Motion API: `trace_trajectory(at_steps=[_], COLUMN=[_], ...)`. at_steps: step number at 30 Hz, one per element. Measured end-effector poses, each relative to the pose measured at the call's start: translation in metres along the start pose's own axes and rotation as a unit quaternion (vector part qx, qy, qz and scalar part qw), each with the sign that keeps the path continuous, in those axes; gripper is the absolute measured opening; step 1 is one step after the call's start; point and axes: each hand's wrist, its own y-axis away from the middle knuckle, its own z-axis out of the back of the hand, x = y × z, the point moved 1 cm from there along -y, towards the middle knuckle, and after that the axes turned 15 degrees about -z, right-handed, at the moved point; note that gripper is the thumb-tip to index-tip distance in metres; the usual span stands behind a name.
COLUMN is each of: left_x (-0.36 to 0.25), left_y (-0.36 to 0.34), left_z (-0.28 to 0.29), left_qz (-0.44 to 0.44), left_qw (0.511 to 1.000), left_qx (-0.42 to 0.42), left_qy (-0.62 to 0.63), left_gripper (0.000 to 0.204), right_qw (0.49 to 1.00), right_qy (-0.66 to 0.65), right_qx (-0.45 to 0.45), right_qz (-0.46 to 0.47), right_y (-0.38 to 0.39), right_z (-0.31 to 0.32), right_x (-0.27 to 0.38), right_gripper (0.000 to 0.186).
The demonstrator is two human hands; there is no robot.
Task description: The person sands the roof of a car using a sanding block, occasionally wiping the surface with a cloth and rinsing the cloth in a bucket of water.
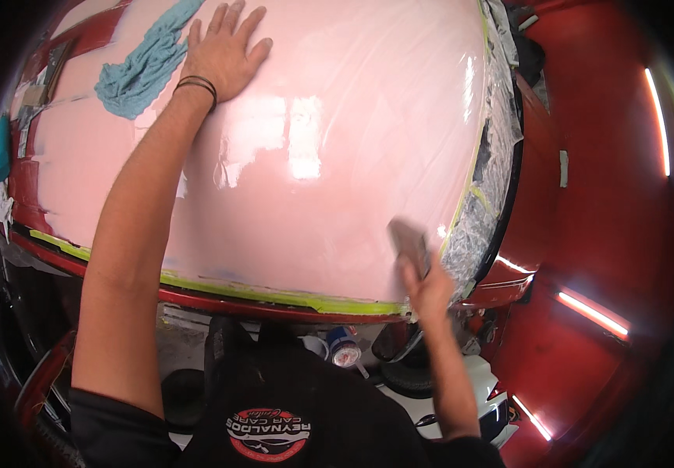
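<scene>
A car body panel, pale pink and glossy with reflected light, fills the space in front of me. Flat on its far part lies my left hand, fingers spread and holding nothing. Just left of that hand is a crumpled blue-green cloth. My right hand grips a greyish-brown block, which looks like a sanding block, at the panel's near right corner. Motion blurs the block, and its underside is hidden.
Yellow-green masking tape lines the near edge above a red strip. Clear plastic sheeting covers the right side, beside red bodywork with light reflections. Below stand a blue can and a black tire.
</scene>
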Motion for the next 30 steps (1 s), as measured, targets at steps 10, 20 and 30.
trace_trajectory(at_steps=[10, 20, 30], left_x=[-0.004, 0.012, 0.005], left_y=[-0.006, -0.001, -0.008], left_z=[-0.009, -0.032, -0.027], left_qz=[-0.03, -0.009, -0.042], left_qw=[0.998, 0.994, 0.991], left_qx=[-0.056, -0.083, -0.126], left_qy=[-0.021, -0.066, -0.026], left_gripper=[0.073, 0.068, 0.068], right_qw=[0.984, 0.991, 0.979], right_qy=[0.088, 0.094, 0.077], right_qx=[-0.151, -0.044, -0.139], right_qz=[0.029, 0.08, 0.13], right_y=[-0.39, -0.197, -0.457], right_z=[0.065, 0.016, 0.073], right_x=[0.052, 0.095, 0.122], right_gripper=[0.068, 0.075, 0.074])
